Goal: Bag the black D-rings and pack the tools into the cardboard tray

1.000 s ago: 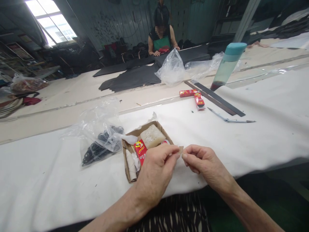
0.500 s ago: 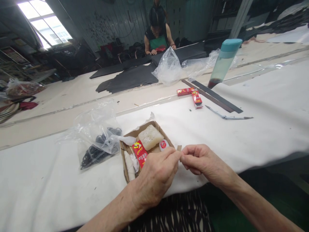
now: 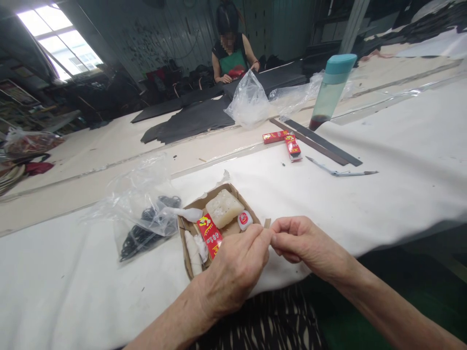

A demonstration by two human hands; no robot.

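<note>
My left hand is closed in a pinch over the near right edge of a cardboard box. A small brownish strip sticks up from its fingertips. Against those fingertips is my right hand, also pinched; whatever its fingers hold is too small to make out. The box contains a pale yellowish block, a red packet, a white container with a red label and a white cone of thread.
Left of the box lies a clear bag of black cords. Farther back are red boxes, dark strips, a metal pointed tool, a teal-lidded bottle and a crumpled plastic bag. A person works across the table.
The view has shifted slightly, so the table items appear a little farther left. Both hands keep their pinch, fingertips together.
</note>
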